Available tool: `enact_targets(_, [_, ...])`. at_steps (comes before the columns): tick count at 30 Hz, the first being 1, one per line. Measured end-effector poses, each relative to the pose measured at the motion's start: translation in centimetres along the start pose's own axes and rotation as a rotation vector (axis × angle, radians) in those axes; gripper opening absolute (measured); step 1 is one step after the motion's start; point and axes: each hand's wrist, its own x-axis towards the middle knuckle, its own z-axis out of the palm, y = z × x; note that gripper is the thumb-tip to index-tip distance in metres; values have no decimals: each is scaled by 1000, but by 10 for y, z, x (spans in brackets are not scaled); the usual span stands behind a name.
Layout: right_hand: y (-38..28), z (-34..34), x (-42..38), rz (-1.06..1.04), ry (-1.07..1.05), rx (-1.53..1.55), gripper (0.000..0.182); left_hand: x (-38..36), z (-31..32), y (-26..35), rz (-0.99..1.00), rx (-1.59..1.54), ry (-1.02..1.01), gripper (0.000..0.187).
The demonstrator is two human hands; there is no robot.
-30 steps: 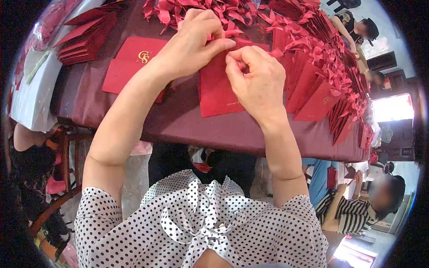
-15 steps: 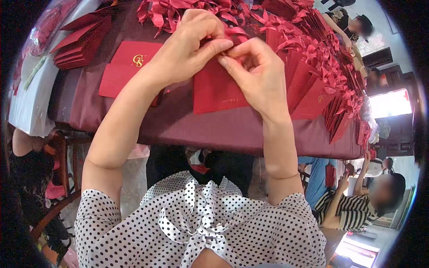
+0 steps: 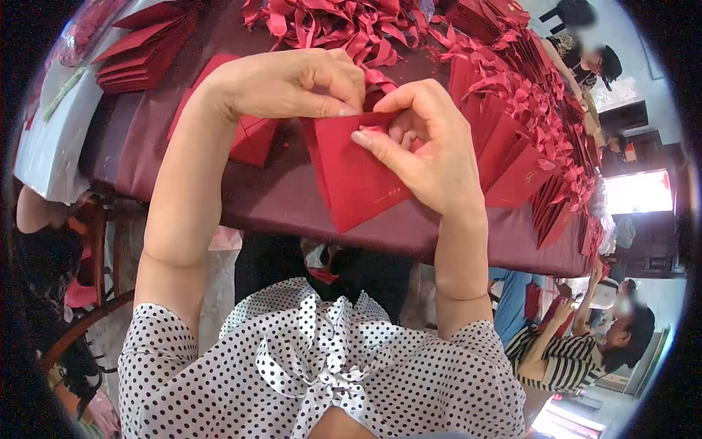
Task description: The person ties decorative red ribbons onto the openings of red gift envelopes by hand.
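A red paper gift bag (image 3: 358, 183) is held tilted over the near part of the table, with small gold print low on its front. My right hand (image 3: 431, 143) grips its top edge, thumb on the front face and fingers curled behind. With thumb and fingertips pinched together, my left hand (image 3: 300, 84) is at the same edge; its grip point is partly hidden. A red ribbon (image 3: 380, 80) shows just behind the bag, between my hands. Under my left forearm lie more flat red bags (image 3: 256, 139), partly covered.
Loose red ribbon (image 3: 336, 29) is heaped at the back. Rows of red bags with ribbon handles (image 3: 512, 161) stand at right; folded bags (image 3: 142, 58) sit at left beside a white box (image 3: 58, 146). A person in a striped top (image 3: 548, 358) works at right.
The bag has been brought nearer and tilted, showing more of its front and side. My left hand has lowered and turned flatter; my right hand has slid slightly down.
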Motion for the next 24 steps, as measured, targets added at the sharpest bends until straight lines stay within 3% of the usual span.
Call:
enact_targets(3, [-1, -4, 0, -67, -50, -11, 26, 3, 3, 4, 80, -30, -40, 15])
enact_targets(7, [-5, -16, -1, -53, -30, 41, 26, -3, -6, 13, 93, 161, 137, 23])
enact_targets(9, [-2, -22, 2, -291, 22, 14, 24, -14, -22, 19, 56, 145, 254, 19])
enact_targets(10, [-8, -25, -3, -197, 20, 36, 22, -13, -18, 16, 68, 85, 275, 19])
enact_targets(13, [-9, -21, -5, -188, 62, 43, 23, 1, -2, 13, 120, 9, 248, 17])
enact_targets(18, [-6, -21, -3, -292, 49, 7, 24, -5, -2, 33, 94, -333, 329, 22])
enact_targets(21, [-11, -18, -6, -210, 68, -21, 27, -3, 4, 40, 249, -296, 431, 19])
enact_targets(23, [-12, -15, -6, -254, 75, -101, 29, 4, 6, 31, 385, -62, 467, 17])
enact_targets(24, [-11, -15, -5, -298, 77, -176, 30, 2, 4, 29, 265, 28, 401, 14])
